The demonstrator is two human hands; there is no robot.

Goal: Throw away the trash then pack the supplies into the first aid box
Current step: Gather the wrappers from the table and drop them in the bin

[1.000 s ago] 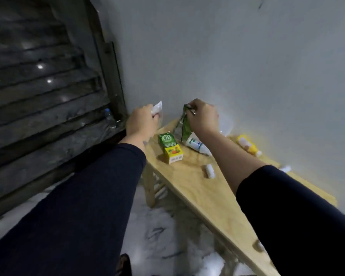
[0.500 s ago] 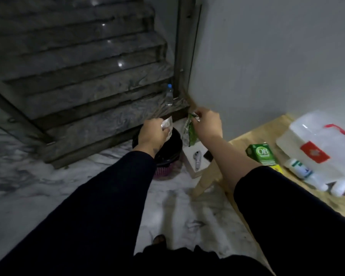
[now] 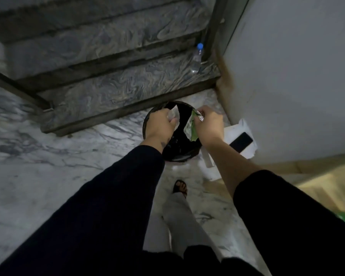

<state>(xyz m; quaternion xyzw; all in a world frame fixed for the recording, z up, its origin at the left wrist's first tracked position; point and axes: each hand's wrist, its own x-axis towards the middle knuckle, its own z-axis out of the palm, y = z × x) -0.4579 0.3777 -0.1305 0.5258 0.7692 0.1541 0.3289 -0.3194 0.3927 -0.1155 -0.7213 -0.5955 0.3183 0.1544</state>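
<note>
A round black trash bin (image 3: 179,154) stands on the marble floor at the foot of the stairs. My left hand (image 3: 159,124) hovers over its left rim, closed on a small white wrapper (image 3: 173,114). Over the bin's right side, my right hand (image 3: 208,124) pinches a green and silver wrapper (image 3: 192,128) that hangs down into the opening. The first aid box and the supplies are out of view.
A white sheet with a black phone (image 3: 241,142) lies on the floor right of the bin, against the wall. A water bottle (image 3: 196,58) stands on the first marble step. The wooden table's corner (image 3: 327,184) shows at right. My sandalled foot (image 3: 180,187) is below the bin.
I have turned from the table and stepped to the bin. Both hands, still holding their wrappers, have moved from in front of the bin to right above its opening.
</note>
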